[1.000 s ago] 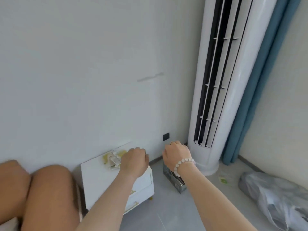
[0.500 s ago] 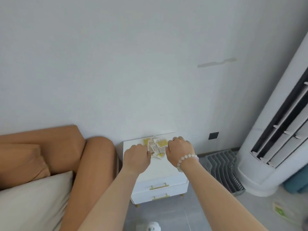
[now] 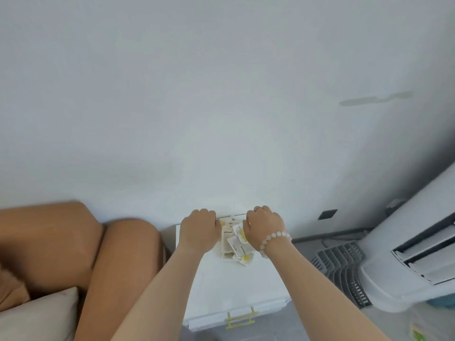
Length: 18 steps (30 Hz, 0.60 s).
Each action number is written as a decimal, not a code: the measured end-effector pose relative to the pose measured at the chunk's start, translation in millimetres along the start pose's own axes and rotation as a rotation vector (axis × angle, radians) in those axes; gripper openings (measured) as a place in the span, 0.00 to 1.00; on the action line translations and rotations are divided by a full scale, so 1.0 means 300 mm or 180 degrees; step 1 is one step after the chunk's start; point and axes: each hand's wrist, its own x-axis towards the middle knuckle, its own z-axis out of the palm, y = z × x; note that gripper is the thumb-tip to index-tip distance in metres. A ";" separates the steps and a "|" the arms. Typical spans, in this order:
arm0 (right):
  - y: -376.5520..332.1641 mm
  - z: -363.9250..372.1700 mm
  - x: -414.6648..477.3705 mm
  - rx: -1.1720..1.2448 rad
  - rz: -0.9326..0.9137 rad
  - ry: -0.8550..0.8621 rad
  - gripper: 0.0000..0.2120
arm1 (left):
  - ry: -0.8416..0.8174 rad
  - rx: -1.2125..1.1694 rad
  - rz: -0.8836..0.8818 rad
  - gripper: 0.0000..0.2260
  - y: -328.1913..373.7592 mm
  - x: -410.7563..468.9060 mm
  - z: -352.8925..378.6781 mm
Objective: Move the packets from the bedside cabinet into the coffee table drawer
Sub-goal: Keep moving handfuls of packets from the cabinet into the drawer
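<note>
Roughly centred at the back of the bedside cabinet (image 3: 234, 286), the packets (image 3: 236, 244) lie in one overlapping heap whose long axis runs from the wall edge toward the front. At least four white-and-yellow packets show; the exact number cannot be told. Two hands flank the heap: the left hand (image 3: 199, 230) touches its left side and the right hand (image 3: 264, 227), wearing one bead bracelet (image 3: 273, 238), covers its right side. Both have curled fingers with hidden tips, so I cannot tell whether either grips a packet. In front of the heap the cabinet top is bare down to one gold drawer handle (image 3: 240, 317). A tan headboard (image 3: 61, 242) stands just left; a grey slotted rack (image 3: 342, 267) lies right.
</note>
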 end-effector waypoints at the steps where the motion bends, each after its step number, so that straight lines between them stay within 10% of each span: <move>1: -0.008 0.018 0.039 0.0002 0.0014 -0.0058 0.17 | -0.0036 0.0011 -0.0038 0.15 -0.031 0.038 0.012; 18: 0.211 0.536 0.276 0.0175 0.0703 -0.1170 0.15 | -0.1290 -0.0146 -0.0071 0.14 -0.134 0.223 0.545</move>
